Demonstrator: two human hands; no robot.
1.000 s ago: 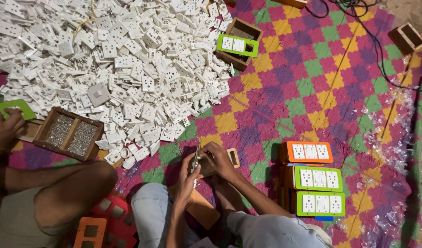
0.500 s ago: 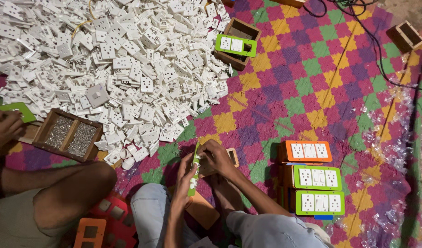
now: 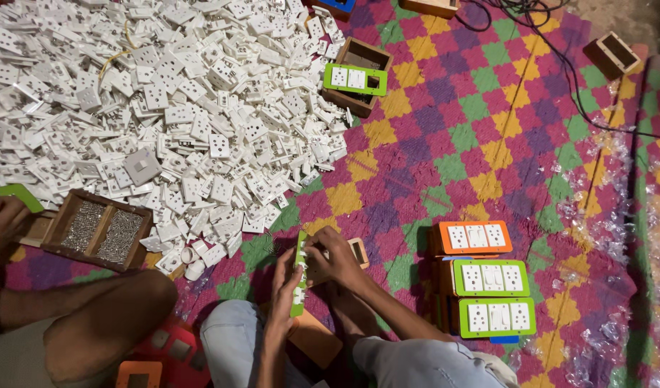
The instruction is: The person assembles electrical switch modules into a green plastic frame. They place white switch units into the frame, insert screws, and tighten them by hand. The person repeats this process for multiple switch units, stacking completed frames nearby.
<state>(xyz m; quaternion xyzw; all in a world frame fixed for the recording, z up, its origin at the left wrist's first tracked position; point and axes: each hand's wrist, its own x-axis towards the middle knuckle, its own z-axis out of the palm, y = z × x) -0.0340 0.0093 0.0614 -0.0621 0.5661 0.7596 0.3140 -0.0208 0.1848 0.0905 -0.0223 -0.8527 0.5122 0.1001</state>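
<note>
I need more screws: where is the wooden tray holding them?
In the head view, the two-compartment wooden tray lies at the lower left, at the edge of the white socket pile, just above another person's bent knee.

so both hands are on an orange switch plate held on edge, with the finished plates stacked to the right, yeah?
Not quite: the switch plate held on edge between the left hand and right hand is green, not orange, as the head view shows. The finished plates do lie stacked to the right; only the top one there is orange.
</note>
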